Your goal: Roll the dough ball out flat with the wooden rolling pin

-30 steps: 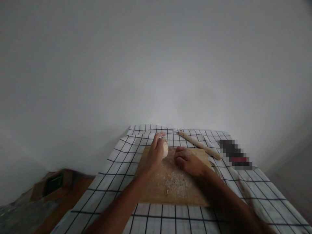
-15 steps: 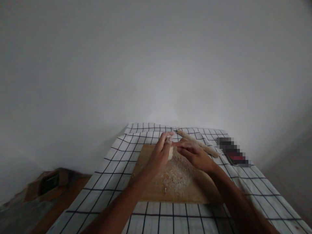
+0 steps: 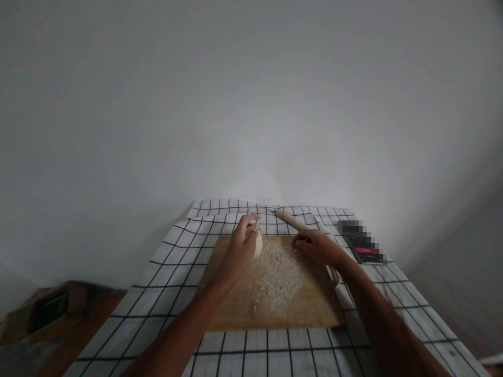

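In my left hand is a pale, flour-dusted lump of dough, held above the far left part of a wooden board. The fingers wrap round it and hide much of its shape. Over the board's far right part is my right hand, apart from the dough, with its fingers curled and their tips drawn together. Whether anything lies between those tips is hidden. Loose flour and crumbs cover the middle of the board. Behind my right hand lies a wooden rolling pin, partly covered by it.
The board rests on a white cloth with dark checked lines. A phone, partly pixelated, lies to the right. A plain wall rises behind the table. At lower left, a brown open box sits below table level.
My right hand has come away from the dough, moving right and curling its fingers. My left hand still holds the dough. The whole view has shifted slightly.
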The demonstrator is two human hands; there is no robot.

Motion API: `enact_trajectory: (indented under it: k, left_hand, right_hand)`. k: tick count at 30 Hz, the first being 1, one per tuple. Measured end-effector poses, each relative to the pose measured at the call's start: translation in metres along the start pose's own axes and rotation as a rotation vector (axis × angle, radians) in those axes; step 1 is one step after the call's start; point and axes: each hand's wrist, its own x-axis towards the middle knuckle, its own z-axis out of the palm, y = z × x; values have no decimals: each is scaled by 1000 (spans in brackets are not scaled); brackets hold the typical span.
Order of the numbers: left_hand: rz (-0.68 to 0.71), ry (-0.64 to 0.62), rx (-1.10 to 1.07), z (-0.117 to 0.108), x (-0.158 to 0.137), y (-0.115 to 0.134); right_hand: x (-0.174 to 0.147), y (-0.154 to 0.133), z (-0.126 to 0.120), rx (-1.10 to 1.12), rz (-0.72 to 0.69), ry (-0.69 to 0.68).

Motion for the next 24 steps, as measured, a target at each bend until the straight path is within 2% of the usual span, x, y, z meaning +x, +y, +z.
enact_trajectory:
  k: [6, 12, 17, 24]
  left_hand:
    - [-23, 0, 19, 1, 0, -1]
    - [-41, -2, 26, 2, -2, 1]
    - [-41, 9, 49, 1, -1, -1]
    - [-36, -6, 19, 2, -2, 1]
  right_hand:
    - [-1, -10, -1, -8, -38, -52]
    - [-2, -6, -6, 43, -115, -148]
    - [1, 4, -6, 34, 2, -45]
    - [-1, 0, -5, -10, -62, -99]
